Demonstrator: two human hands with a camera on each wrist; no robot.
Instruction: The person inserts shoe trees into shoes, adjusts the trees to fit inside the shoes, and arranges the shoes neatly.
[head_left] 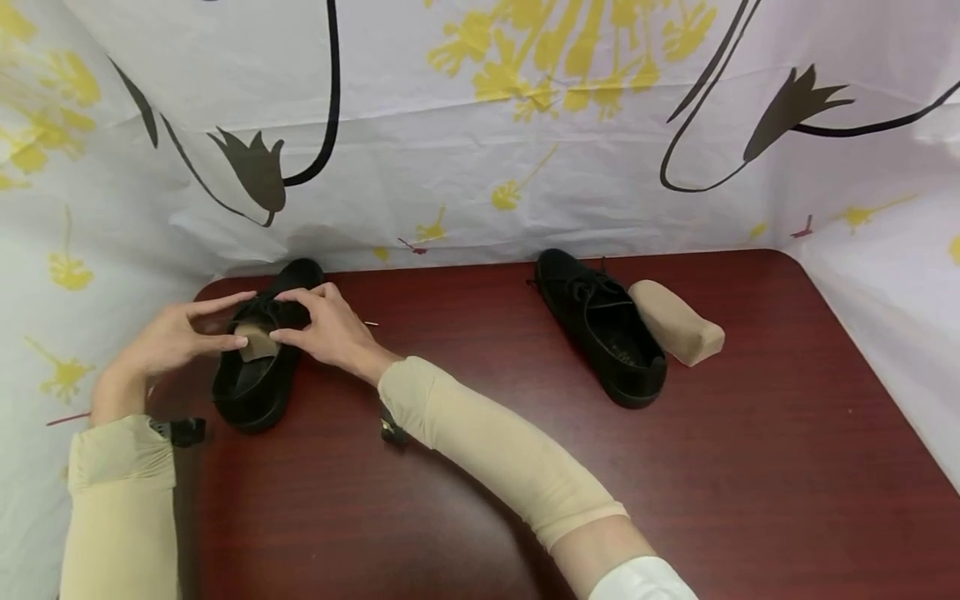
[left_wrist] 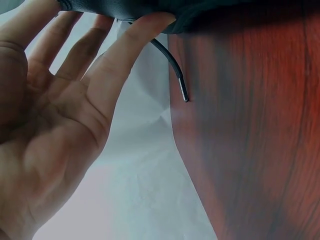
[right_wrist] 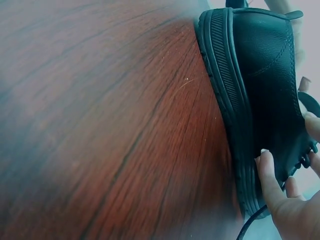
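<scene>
A black lace-up shoe (head_left: 251,404) stands at the table's far left, its toe toward the wall. In its opening sits a tan shoe insert (head_left: 258,343), the front part hidden under the tongue and laces. My left hand (head_left: 168,342) grips the shoe's left side, thumb tip at the insert and fingers stretched along the upper. From the right, my right hand (head_left: 330,325) holds the other side, its thumb at the insert's edge and index finger over the laces. In the right wrist view, its fingertip (right_wrist: 266,160) presses the leather above the sole.
A second black shoe (head_left: 630,387) stands right of centre, its opening showing. Against its right side lies another tan insert (head_left: 671,321). The dark red table (head_left: 480,500) meets a patterned white sheet (head_left: 465,183) at back and sides. A loose lace end (left_wrist: 182,90) hangs by the left hand.
</scene>
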